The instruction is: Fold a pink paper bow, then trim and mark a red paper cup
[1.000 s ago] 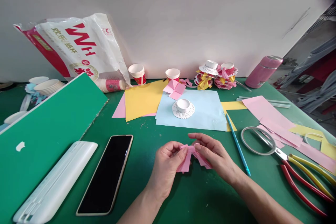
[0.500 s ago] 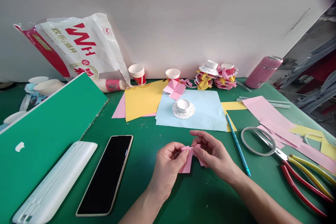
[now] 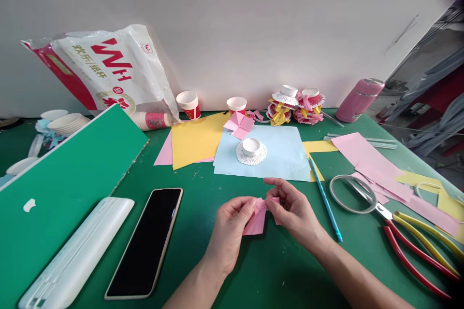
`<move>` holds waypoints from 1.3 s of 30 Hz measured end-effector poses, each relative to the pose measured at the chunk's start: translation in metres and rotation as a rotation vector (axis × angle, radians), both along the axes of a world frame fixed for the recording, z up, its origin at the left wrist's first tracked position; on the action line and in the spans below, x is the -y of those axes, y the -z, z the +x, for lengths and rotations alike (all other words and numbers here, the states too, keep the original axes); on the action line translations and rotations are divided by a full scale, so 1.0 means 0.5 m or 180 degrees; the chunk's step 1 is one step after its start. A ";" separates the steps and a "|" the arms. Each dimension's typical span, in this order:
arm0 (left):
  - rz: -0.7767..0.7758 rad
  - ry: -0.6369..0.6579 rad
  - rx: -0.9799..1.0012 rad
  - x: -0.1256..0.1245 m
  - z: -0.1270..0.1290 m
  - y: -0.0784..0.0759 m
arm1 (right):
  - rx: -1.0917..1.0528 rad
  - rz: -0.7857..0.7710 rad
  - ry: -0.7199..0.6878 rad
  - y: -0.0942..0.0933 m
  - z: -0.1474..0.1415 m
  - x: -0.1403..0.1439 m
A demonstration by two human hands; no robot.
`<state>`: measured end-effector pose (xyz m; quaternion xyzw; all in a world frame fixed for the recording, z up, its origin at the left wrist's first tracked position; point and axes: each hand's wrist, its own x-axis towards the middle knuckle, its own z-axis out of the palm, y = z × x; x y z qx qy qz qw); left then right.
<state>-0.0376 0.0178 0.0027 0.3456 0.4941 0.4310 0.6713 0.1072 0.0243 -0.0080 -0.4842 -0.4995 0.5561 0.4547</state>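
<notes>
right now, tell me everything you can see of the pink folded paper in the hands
The pink folded paper is a small piece of thin, matte craft paper, creased into pleats that fan downward. The left hand pinches its left side and the right hand grips its right, fingers covering part of it. It is held just above the green table, in front of the light blue sheet.

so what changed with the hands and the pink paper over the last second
Both hands, left hand and right hand, squeezed the folded pink paper tighter, so its right flap is now mostly hidden behind the right fingers. Neither let go. Phone and scissors stayed put.
</notes>
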 end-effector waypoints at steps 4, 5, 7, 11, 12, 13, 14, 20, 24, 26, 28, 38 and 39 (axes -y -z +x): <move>0.0036 0.0141 -0.0004 0.001 -0.001 0.001 | -0.0137 -0.0004 -0.0027 -0.001 0.002 0.002; 0.0050 0.0152 -0.0010 0.002 -0.001 0.001 | -0.0139 0.0016 -0.0045 -0.001 0.003 0.002; 0.0104 0.0136 0.0005 0.004 0.000 0.003 | -0.0054 0.0097 -0.0055 -0.002 0.004 0.005; 0.0218 0.0105 0.0013 0.006 0.001 0.003 | 0.0260 0.0253 -0.0054 -0.008 0.009 0.010; 0.0231 0.0085 0.0012 0.006 0.001 0.002 | 0.0273 0.0255 -0.0077 -0.010 0.011 0.010; 0.0233 0.0053 0.0025 0.004 0.000 0.000 | 0.0236 0.0243 -0.0099 -0.012 0.014 0.010; 0.0221 0.0021 0.0056 0.002 0.000 -0.001 | 0.0169 0.0228 -0.0117 -0.014 0.017 0.008; 0.0238 -0.0047 0.0191 -0.032 -0.011 -0.010 | -0.0009 0.0106 -0.0234 -0.029 0.039 -0.026; 0.0444 -0.0052 0.0151 -0.063 -0.015 -0.014 | 0.0008 0.0070 -0.0430 -0.032 0.041 -0.053; 0.0543 -0.0037 0.0120 -0.078 -0.017 -0.015 | 0.0079 0.0120 -0.0455 -0.028 0.041 -0.065; 0.0611 -0.0035 0.0092 -0.093 -0.020 -0.015 | 0.0315 0.0308 -0.0348 -0.024 0.042 -0.081; 0.0443 -0.0182 0.0227 -0.160 -0.045 -0.009 | 0.1805 0.1231 0.0179 -0.001 0.042 -0.234; 0.0431 -0.0202 0.0246 -0.164 -0.045 -0.008 | 0.1793 0.1248 0.0176 -0.002 0.039 -0.242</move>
